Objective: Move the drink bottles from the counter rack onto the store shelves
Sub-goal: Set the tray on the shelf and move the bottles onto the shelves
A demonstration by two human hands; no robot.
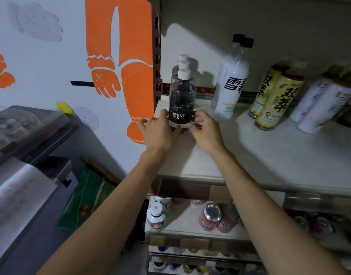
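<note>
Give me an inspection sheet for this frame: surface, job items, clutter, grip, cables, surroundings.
Surface: pale top shelf, with bottles standing along its back and left end.
Job items: Forest Soda bottle standing at the shelf's left end, with two white-capped bottles lined up behind it.
Clutter: milky bottles, yellow tea bottles and white bottles to the right; cans on the lower shelf.
Grip: left hand and right hand both hold the Forest Soda bottle low down.
Cables: nothing seen.
Surroundings: orange mural wall on the left, with a glass-topped cabinet below it.
</note>
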